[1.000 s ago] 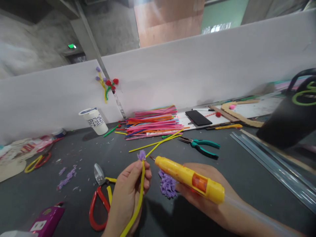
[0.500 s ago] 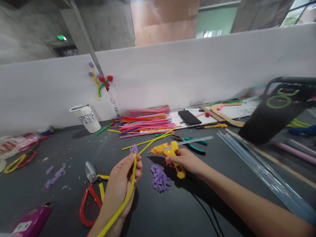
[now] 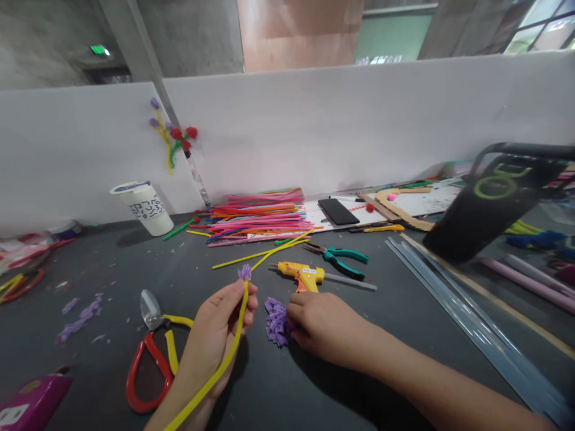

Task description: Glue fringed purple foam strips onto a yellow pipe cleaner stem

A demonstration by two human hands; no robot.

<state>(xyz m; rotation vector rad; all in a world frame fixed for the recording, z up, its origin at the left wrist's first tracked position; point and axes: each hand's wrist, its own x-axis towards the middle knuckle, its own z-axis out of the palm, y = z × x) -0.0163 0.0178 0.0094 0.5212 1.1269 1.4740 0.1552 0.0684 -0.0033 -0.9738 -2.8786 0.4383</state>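
Note:
My left hand (image 3: 224, 326) is closed around a yellow pipe cleaner (image 3: 232, 353) with small purple petals (image 3: 245, 273) at its upper end. Its long tail runs down over my wrist. My right hand (image 3: 326, 326) rests at the side of a pile of purple pipe cleaner pieces (image 3: 277, 322), with fingers curled inward. What its fingertips grip, if anything, is hidden. Just beyond it a yellow glue gun (image 3: 303, 274) lies on the table with a clear glue stick (image 3: 353, 282) in its back end; my right hand partly covers its handle.
Red-handled cutters (image 3: 150, 359) and yellow-handled pliers (image 3: 173, 335) lie left of my left hand. Teal pliers (image 3: 344, 258), bundled pipe cleaners (image 3: 260, 221) and a phone (image 3: 338, 211) are farther back. A white cup (image 3: 148, 209) stands left; clear glue sticks (image 3: 453, 305) and a black container (image 3: 480, 209) are right.
My right hand has let go of the glue gun, now lying on the table, and moved left to the purple pile. My left hand still holds the yellow pipe cleaner.

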